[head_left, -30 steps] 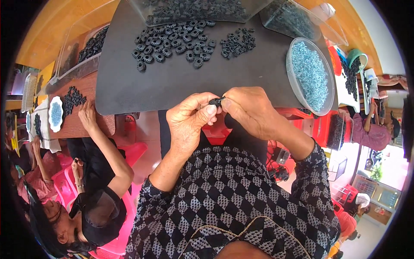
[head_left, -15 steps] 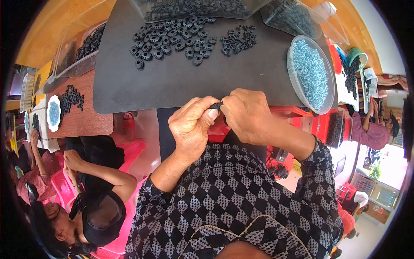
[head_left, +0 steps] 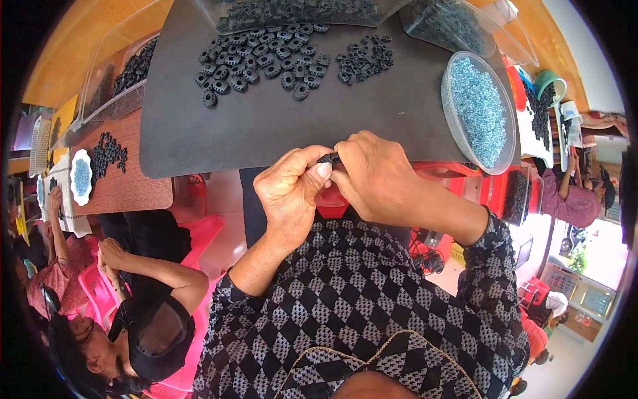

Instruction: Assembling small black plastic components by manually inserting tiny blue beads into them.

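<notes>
Plastic, likely light, stiff: our left grip (head_left: 289,191) and right grip (head_left: 377,176) pinch the black piece (head_left: 326,158) by the desk (head_left: 279,130); ends suit best.

Blk part (head_left: 327,159) mostly hid. btwn L hand (head_left: 287,189) & R hand (head_left: 373,176), shape unclear | clear bin (head_left: 296,27) @ tabletop (head_left: 266,130) far edge cut off by view top | blue bits (head_left: 480,113) nr tabletop R edge too sm. to tell apart
</notes>
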{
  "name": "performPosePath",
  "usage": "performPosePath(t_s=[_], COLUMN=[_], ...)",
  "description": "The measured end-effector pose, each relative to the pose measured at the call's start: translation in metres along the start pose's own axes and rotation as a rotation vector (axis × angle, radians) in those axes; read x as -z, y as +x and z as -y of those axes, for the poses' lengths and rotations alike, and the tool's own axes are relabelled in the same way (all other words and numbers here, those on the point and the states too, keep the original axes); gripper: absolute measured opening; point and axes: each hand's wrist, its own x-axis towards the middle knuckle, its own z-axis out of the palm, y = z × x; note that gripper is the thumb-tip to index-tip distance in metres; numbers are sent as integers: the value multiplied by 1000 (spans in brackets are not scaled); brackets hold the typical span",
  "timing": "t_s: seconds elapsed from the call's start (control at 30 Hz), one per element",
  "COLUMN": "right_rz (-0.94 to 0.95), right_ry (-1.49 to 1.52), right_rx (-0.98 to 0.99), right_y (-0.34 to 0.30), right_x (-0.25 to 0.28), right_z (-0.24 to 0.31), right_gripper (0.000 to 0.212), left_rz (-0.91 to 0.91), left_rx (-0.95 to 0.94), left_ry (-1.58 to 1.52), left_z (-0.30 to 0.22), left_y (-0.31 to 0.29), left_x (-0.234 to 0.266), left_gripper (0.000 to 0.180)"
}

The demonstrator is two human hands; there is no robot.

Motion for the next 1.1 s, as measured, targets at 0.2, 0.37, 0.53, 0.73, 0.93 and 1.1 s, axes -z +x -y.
performPosePath(t_s=[0.2, 0.37, 0.53, 0.73, 0.93, 1.1], right_rz=[-98, -102, -191, -203, -203, -204], right_ry=[-88, -131, 20, -3, 15, 13], right_rx=[32, 26, -34, -71, -73, -37], right_y=[4, 4, 10, 10, -1, -4], right_x=[-9, -15, -9, 1, -2, -5], right_z=[-1, 2, -3, -5, -18, -20], right_gripper=[24, 24, 26, 29, 35, 29], left_rz=[-78, -95, -80, -31, 57, 126], left_rx=[41, 12, 129, 209, 299, 273], left_ry=[-40, -16, -265, -356, -283, -253], left_z=[-5, -7, -12, -17, -11, -11], left_y=[2, 1, 12, 18, 16, 14], left_x=[-7, -11, -9, -13, -3, -3], left_gripper=[11, 11, 10, 13, 24, 21])
